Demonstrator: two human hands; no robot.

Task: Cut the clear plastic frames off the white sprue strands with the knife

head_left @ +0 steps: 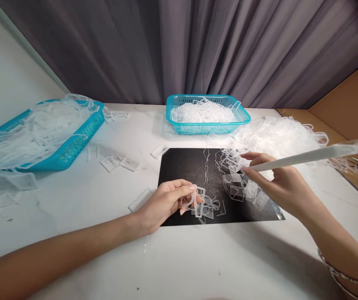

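Pinched in the fingers of my left hand (169,202) is a translucent rectangular plastic frame (199,202), held above the front of a black mat (185,171). Below it lie thin clear loops and small flat pieces (208,211). My right hand (279,179) grips a long white pen-like tool (310,158), its rear end pointing right. The tool's tip is hidden near my fingertips, close to a tangle of clear thin frames (229,160) on the mat's right side. Several small clear rectangles (250,189) lie just under that hand.
A blue basket (208,128) of thin white frames stands at the back. Another blue basket (81,143), heaped with clear pieces, is at left. A large pile of translucent strips (276,135) spreads at right. Loose frames (129,164) lie on the white table (104,258).
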